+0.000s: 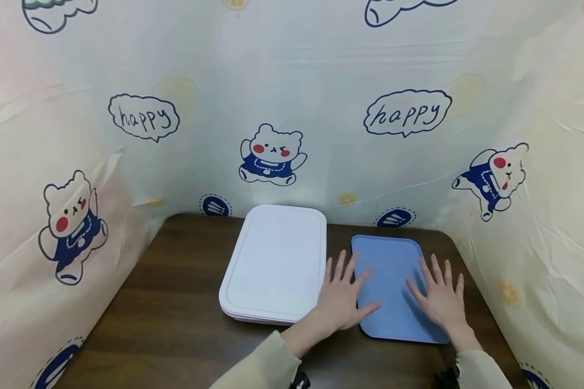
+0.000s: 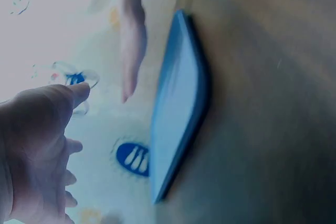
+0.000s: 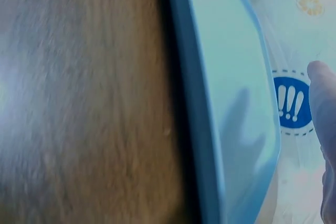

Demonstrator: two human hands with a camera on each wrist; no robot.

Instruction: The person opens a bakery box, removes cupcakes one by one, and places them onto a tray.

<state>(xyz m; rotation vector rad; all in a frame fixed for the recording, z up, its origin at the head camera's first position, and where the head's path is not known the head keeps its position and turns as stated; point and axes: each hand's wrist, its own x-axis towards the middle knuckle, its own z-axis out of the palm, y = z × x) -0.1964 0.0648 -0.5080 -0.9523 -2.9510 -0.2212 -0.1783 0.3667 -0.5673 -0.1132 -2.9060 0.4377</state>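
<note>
Head view: my left hand (image 1: 338, 302) and right hand (image 1: 443, 302), fingers apart, partly hide the blue tray (image 1: 389, 292) at nine and three o'clock; contact seems unclear.

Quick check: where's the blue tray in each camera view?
Head: blue tray right of centre, to the right of the white stack.
Left wrist: tray at centre, running up and down the picture.
Right wrist: tray right of centre, cut off at top and bottom.
Shared landmark: brown tabletop, right of the tray in left wrist, left of it in right wrist.
</note>
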